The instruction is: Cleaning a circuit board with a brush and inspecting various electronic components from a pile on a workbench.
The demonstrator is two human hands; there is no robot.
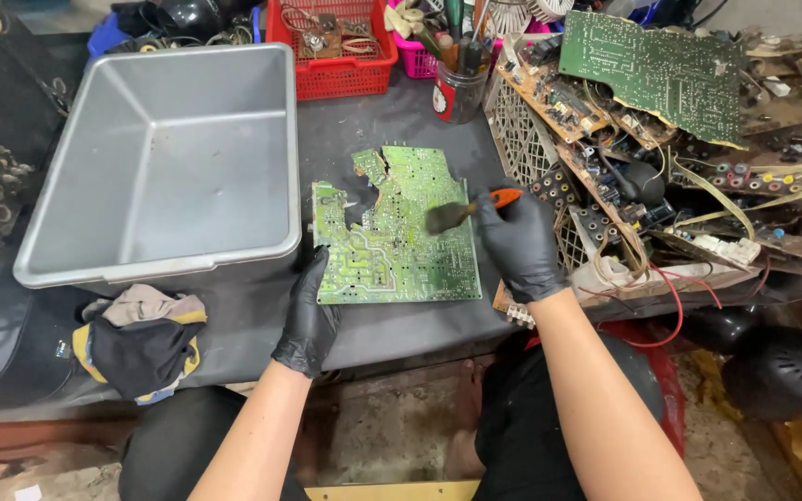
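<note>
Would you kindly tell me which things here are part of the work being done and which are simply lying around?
In use:
- broken green circuit board, steadied by the left hand
- orange-handled brush, held in the right hand

Lying about:
- grey plastic tub
- work gloves
- red basket
- jar of tools
- pile of old circuit boards

Right hand (520, 243) brushes green circuit board (401, 237); left hand (309, 311) steadies it.
</note>
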